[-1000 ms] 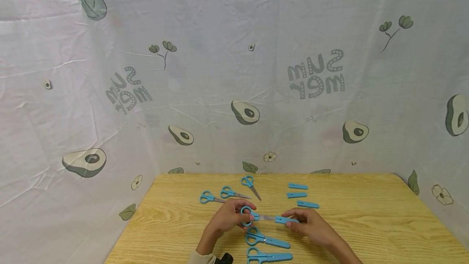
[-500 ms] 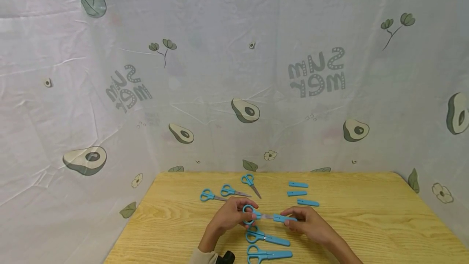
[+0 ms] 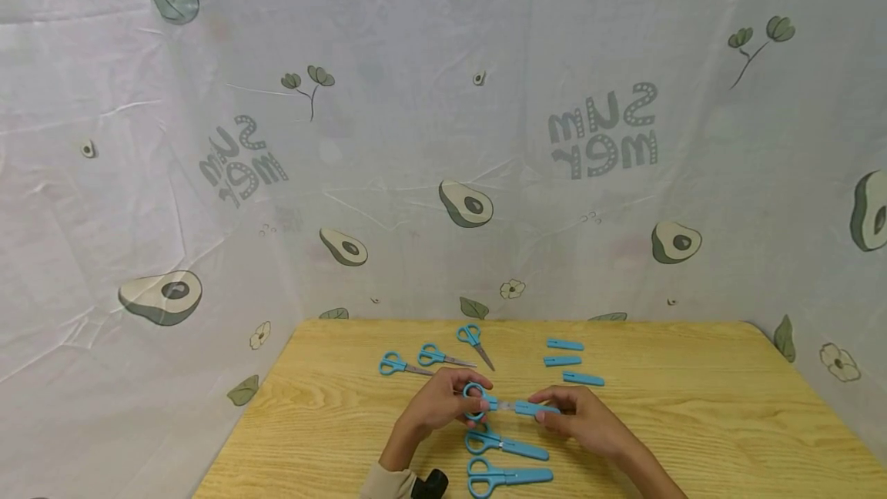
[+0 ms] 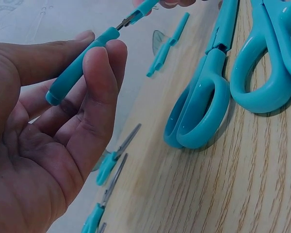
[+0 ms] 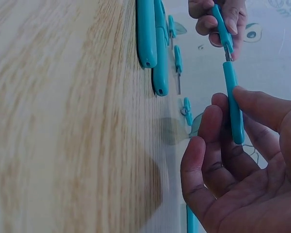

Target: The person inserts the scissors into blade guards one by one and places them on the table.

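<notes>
Since the earlier frames, both hands have stayed together over the table while the blue cover has slid further along the blade, leaving only a short stretch of metal bare between cover and handle.

Nearest the person, two capped scissors point(image 3: 508, 477) lie side by side on the wooden table point(image 3: 693, 437), handles to the left, one just beyond the other. Just past them, above the table's near middle, the left hand point(image 3: 436, 405) curls its fingers and thumb round the handle loops of the held scissors point(image 3: 480, 401), blade pointing right. The right hand point(image 3: 580, 418) pinches the blue cover point(image 3: 535, 408) between thumb and fingertips, the cover partly pushed onto the blade tip. In the right wrist view the cover point(image 5: 233, 102) lies along the fingertips with a sliver of blade showing before the handle. In the left wrist view the thumb and first finger point(image 4: 103, 68) grip the handle.

Farther back on the left, three bare scissors point(image 3: 435, 356) lie spread apart, blades uncovered. Farther back on the right, three loose covers point(image 3: 570, 361) lie in a row, apart from one another. Behind the table hangs a white cloth backdrop point(image 3: 416, 137) printed with avocados and leaves.
</notes>
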`<state>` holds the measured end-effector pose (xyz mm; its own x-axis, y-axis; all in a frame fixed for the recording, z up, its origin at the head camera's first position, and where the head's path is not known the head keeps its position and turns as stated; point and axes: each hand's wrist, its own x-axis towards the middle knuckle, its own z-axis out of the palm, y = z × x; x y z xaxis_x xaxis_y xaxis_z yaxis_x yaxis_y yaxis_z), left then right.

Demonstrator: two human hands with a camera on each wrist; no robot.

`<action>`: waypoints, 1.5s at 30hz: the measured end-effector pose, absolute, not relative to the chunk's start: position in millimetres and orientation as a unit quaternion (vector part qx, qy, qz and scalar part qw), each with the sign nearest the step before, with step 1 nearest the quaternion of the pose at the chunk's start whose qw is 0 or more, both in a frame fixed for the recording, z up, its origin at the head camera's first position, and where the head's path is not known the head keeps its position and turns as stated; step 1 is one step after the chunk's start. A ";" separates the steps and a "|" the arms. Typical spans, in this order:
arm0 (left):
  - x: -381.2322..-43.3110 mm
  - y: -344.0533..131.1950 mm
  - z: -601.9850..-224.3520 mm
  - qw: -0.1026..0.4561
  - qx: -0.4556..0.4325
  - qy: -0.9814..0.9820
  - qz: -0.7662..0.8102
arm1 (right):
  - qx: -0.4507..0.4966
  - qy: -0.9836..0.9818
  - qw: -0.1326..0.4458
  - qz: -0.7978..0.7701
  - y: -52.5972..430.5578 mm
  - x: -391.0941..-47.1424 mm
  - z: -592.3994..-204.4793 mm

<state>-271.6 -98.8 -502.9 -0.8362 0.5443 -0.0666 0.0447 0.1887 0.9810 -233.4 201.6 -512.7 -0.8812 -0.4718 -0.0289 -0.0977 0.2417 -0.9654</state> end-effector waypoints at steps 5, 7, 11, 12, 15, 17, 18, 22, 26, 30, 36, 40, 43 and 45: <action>-273.3 -98.0 -503.3 0.203 0.200 0.742 0.607 | -0.188 0.772 0.159 -0.587 200.3 -234.9 -512.1; -273.6 -97.4 -504.3 0.204 0.200 0.739 0.611 | -0.189 0.771 0.160 -0.587 199.7 -235.4 -512.6; -273.9 -95.6 -506.1 0.205 0.201 0.732 0.618 | -0.193 0.769 0.163 -0.587 199.0 -236.3 -514.1; -274.0 -95.1 -506.4 0.205 0.202 0.731 0.618 | -0.194 0.768 0.164 -0.588 198.9 -236.7 -514.4; -274.5 -93.6 -506.5 0.203 0.202 0.731 0.619 | -0.196 0.766 0.165 -0.590 198.7 -237.9 -515.0; -275.0 -92.8 -506.1 0.200 0.200 0.732 0.619 | -0.195 0.765 0.164 -0.592 198.3 -238.8 -515.2; -275.3 -92.6 -505.9 0.199 0.199 0.733 0.619 | -0.196 0.765 0.162 -0.592 198.1 -239.3 -515.2; -277.1 -92.3 -505.4 0.196 0.191 0.735 0.620 | -0.206 0.766 0.150 -0.591 196.4 -241.1 -515.1; -278.5 -92.3 -506.0 0.194 0.186 0.736 0.621 | -0.214 0.769 0.136 -0.587 194.8 -242.4 -514.7; -277.6 -92.5 -506.7 0.194 0.181 0.733 0.627 | -0.215 0.779 0.127 -0.576 193.0 -242.1 -514.4; -274.1 -92.8 -507.5 0.201 0.182 0.726 0.632 | -0.216 0.778 0.130 -0.576 191.3 -240.8 -513.4; -274.1 -92.7 -505.8 0.193 0.186 0.726 0.633 | -0.214 0.773 0.128 -0.583 190.2 -241.6 -513.0; -273.8 -91.7 -505.2 0.197 0.187 0.724 0.634 | -0.213 0.774 0.126 -0.583 190.1 -241.8 -513.5; -273.0 -90.4 -505.7 0.199 0.184 0.722 0.636 | -0.213 0.776 0.124 -0.580 190.6 -241.2 -514.2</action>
<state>-273.0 -90.4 -505.7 -0.8528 0.5196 -0.0529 0.0132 0.1226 0.9924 -241.2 190.6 -514.2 -0.8786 -0.4744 0.0558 -0.1876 0.2354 -0.9536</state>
